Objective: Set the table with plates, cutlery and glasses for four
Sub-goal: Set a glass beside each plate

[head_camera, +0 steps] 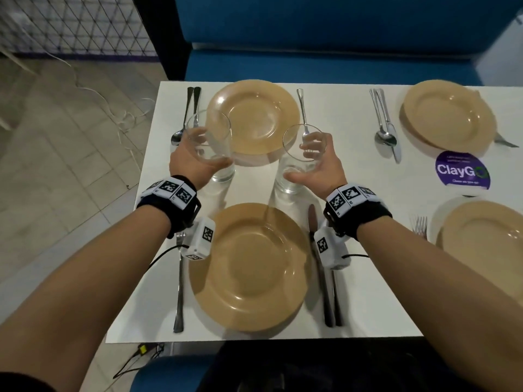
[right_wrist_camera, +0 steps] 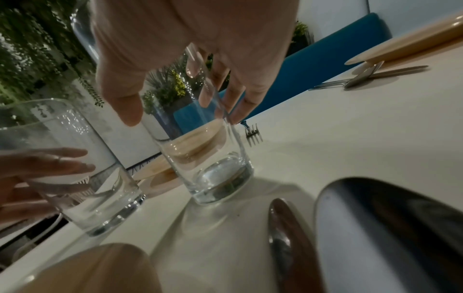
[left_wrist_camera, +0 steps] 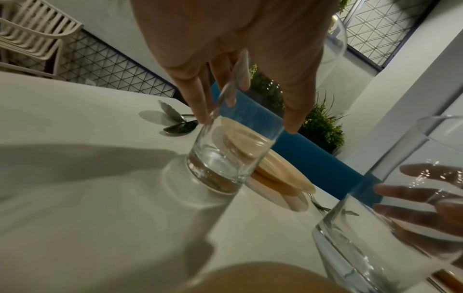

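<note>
Two clear empty glasses stand on the white table (head_camera: 368, 278) between the near tan plate (head_camera: 249, 267) and the far tan plate (head_camera: 253, 117). My left hand (head_camera: 212, 148) grips the left glass (head_camera: 222, 171), fingers on its far left side, thumb on the near right. The left wrist view shows this glass (left_wrist_camera: 225, 158) with its base on the table under my left hand (left_wrist_camera: 248, 122). My right hand (head_camera: 297, 162) holds the right glass (head_camera: 291, 185), thumb left, fingers right. In the right wrist view my right hand (right_wrist_camera: 184, 117) holds that glass (right_wrist_camera: 215, 172).
Two more tan plates lie at the far right (head_camera: 447, 114) and near right (head_camera: 486, 244). Cutlery flanks the plates: a fork (head_camera: 179, 284) left and a knife (head_camera: 322, 264) right of the near plate. A purple sticker (head_camera: 462, 171) marks the table. A blue bench (head_camera: 325, 58) stands behind.
</note>
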